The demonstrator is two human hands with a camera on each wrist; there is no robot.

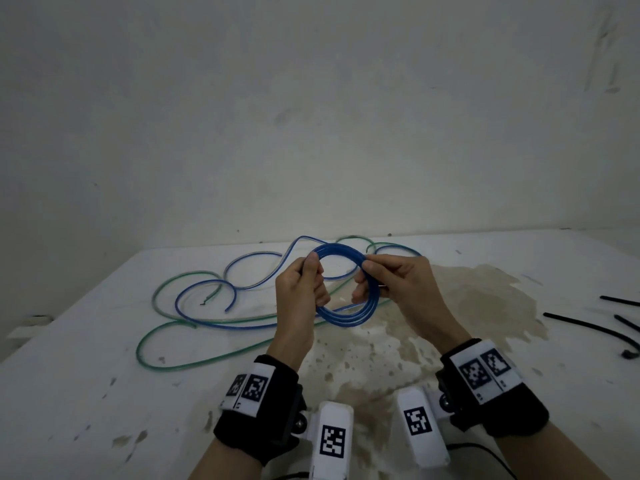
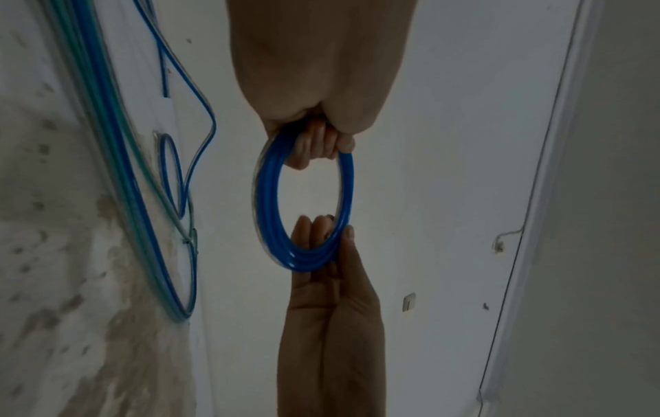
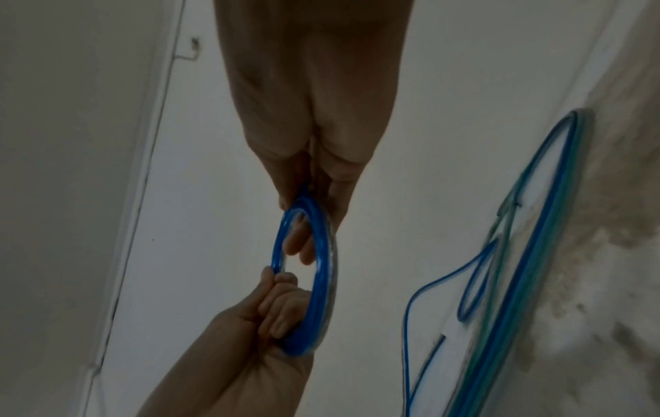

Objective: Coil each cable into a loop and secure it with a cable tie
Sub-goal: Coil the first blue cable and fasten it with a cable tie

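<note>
Both hands, left hand (image 1: 300, 289) and right hand (image 1: 393, 285), grip opposite sides of the blue coil (image 1: 349, 315)
Untied turns could spring apart if either grip slackens; cable ties (image 1: 588, 325) lie well right of the coil

A blue cable coil (image 1: 349, 308) of several turns is held above the table (image 1: 86, 393); loose blue cable (image 1: 207, 292) and green cable (image 1: 166, 362) are sprawled flat; black cable ties (image 1: 588, 329) are laid rightward.

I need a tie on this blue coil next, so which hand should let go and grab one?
Right hand, probably: the black cable ties lie on its side, while the left hand already grips the blue coil.
</note>
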